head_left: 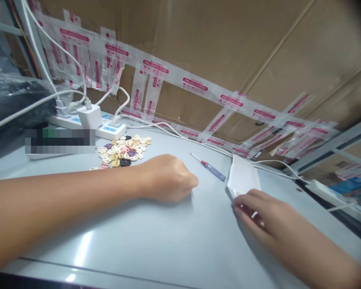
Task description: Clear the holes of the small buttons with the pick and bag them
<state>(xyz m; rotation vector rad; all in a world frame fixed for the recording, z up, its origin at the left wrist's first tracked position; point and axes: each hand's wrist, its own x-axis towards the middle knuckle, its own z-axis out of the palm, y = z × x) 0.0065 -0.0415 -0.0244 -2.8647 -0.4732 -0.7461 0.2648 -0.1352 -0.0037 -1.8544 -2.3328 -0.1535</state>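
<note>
My left hand (168, 178) rests as a closed fist on the pale grey table (156, 237), just right of a pile of several small coloured button-like pieces (123, 150). Whether anything is inside the fist is hidden. My right hand (258, 212) lies flat, fingers pressing on the near end of a white plastic packet (242, 176). A small screwdriver (209, 167) with a red and blue handle lies on the table between the two hands, a little farther back.
A white power strip (87, 122) with a charger and white cables sits at the back left. Cardboard taped with red-printed tape (195, 86) forms the back wall. A black bag (15, 104) lies far left. A white adapter (325, 190) sits at the right edge.
</note>
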